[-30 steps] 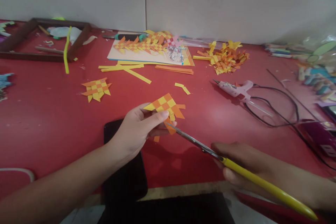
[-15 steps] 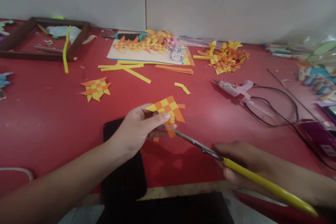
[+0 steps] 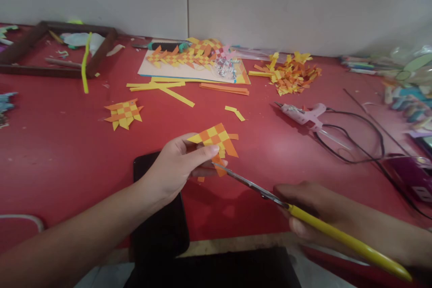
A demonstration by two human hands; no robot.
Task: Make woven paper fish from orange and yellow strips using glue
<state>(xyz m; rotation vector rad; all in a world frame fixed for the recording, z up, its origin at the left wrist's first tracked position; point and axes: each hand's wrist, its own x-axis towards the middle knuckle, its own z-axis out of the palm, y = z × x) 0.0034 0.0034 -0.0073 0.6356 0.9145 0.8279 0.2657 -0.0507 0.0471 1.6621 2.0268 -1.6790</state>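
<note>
The left hand (image 3: 175,160) pinches the woven paper (image 3: 215,135); rightward of it, the right hand (image 3: 315,198) grips scissors (image 3: 320,227), blades slanting back across its orange strip (image 3: 221,172).

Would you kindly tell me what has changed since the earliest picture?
The woven paper piece in the left hand sits slightly lower in view, as does the tip of the scissors. Nothing was released: the right hand still holds the scissors. The glue gun stayed put.

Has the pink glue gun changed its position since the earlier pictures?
No, the pink glue gun lies unmoved, judged against the pile of paper scraps.
</note>
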